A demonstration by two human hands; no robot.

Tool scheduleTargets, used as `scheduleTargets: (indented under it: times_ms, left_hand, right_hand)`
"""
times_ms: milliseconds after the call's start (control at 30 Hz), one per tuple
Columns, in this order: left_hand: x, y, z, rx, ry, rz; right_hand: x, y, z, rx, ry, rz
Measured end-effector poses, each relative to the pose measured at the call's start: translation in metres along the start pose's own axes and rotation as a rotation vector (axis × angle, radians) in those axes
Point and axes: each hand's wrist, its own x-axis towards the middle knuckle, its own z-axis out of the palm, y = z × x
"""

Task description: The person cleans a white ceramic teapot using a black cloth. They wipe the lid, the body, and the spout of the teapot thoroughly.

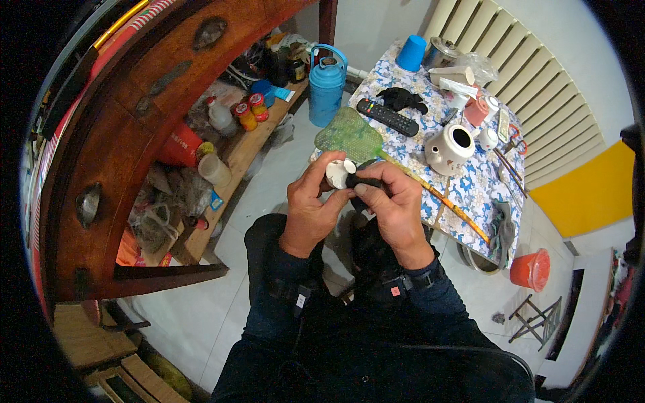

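A small white lid (336, 176) with a round knob is held up by my left hand (310, 211), its thumb and fingers closed on the rim. My right hand (398, 209) grips a dark cloth (366, 180) and presses it against the lid beside the knob. Both hands are over my lap, just off the table's near left corner. A white teapot (450, 150) stands uncovered on the table, its dark opening facing up. Between it and my hands lies a green fly swatter (349, 134) with a long yellow-brown handle.
The table (463, 208) has a blue-flowered cover and bears a remote control (388, 118), a black cloth (402, 99), a blue cup (411, 54) and scissors (516, 140). A blue jug (327, 91), a red bucket (531, 270) and a folding stool (537, 319) stand on the floor. Left is a wooden cabinet (114, 168).
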Motion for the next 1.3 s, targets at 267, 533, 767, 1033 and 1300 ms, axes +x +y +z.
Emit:
scheduleTargets:
  times_ms: [267,533,767,1033,1300]
  left_hand:
    - [-0.006,0.004,-0.007,-0.032,-0.033,-0.095]
    - [-0.001,-0.004,-0.005,-0.093,0.029,-0.036]
    - [-0.004,-0.005,0.006,0.15,-0.026,0.053]
    - [-0.004,-0.016,0.005,-0.46,-0.056,-0.279]
    - [-0.004,-0.024,0.003,-0.581,0.028,-0.464]
  right_hand:
    - [0.017,0.011,0.006,-0.181,0.076,-0.053]
    - [0.012,0.008,0.005,-0.146,-0.021,-0.101]
    - [0.019,0.01,-0.005,-0.149,-0.012,-0.042]
    - [0.034,0.002,-0.028,-0.357,-0.041,-0.242]
    - [0.044,0.002,-0.032,-0.431,-0.298,-0.337]
